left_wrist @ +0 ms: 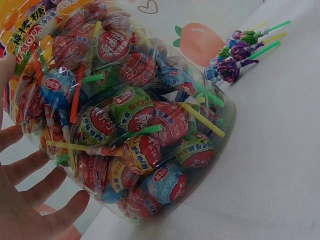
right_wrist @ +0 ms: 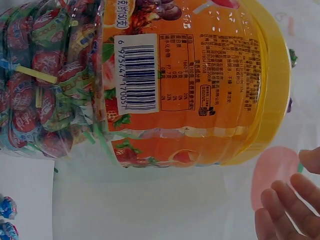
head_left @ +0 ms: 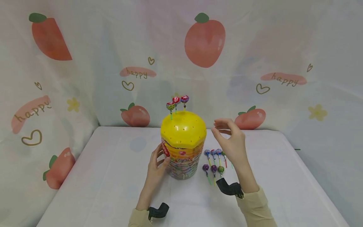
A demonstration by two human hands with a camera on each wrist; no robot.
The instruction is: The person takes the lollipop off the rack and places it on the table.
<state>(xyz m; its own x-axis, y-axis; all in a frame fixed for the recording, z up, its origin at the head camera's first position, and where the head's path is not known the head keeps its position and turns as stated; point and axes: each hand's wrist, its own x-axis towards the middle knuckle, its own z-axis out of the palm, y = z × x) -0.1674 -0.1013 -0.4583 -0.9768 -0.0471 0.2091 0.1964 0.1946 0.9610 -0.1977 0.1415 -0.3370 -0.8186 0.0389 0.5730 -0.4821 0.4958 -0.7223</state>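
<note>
A clear jar [head_left: 182,167] packed with wrapped lollipops stands upright on the table, topped by a yellow lid [head_left: 184,130] with small holes. Three lollipops [head_left: 176,100] stand by their sticks in the lid's back left part. My left hand [head_left: 156,164] is at the jar's left side; its fingers [left_wrist: 37,187] are spread along the clear wall in the left wrist view. Right of the lid, my right hand [head_left: 231,138] is raised with bent fingers, thumb apart and nothing between them. In the right wrist view, its fingers [right_wrist: 282,207] show past the lid end.
Several loose lollipops [head_left: 214,168] lie in two rows right of the jar, partly hidden behind my right hand and wrist. The white tabletop [head_left: 113,176] extends on both sides. A printed cloth [head_left: 170,37] hangs behind it.
</note>
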